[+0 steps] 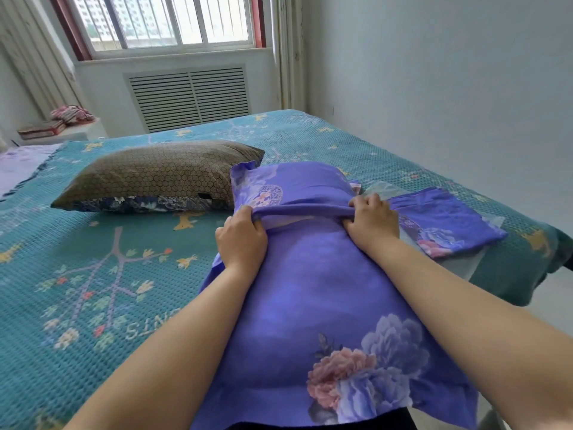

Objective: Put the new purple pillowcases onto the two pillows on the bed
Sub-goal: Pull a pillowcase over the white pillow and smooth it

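One pillow (310, 290) in a purple pillowcase (325, 352), lying on the bed (77, 274) nearest the camera. Gripped at the open hem by left hand (242, 240) and right hand (373, 220), fingers clenched on the cloth. One brown pillow (155, 175) behind; one folded pillowcase (446, 225) rightward.

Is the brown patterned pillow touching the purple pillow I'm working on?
Cannot tell. In the head view the purple floral pillow's corner overlaps the brown honeycomb-patterned pillow, hiding any contact or gap.

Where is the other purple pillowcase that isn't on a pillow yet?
The folded purple pillowcase lies flat on the bed at the right of the head view, just beyond the right hand, near the bed's edge by the wall.
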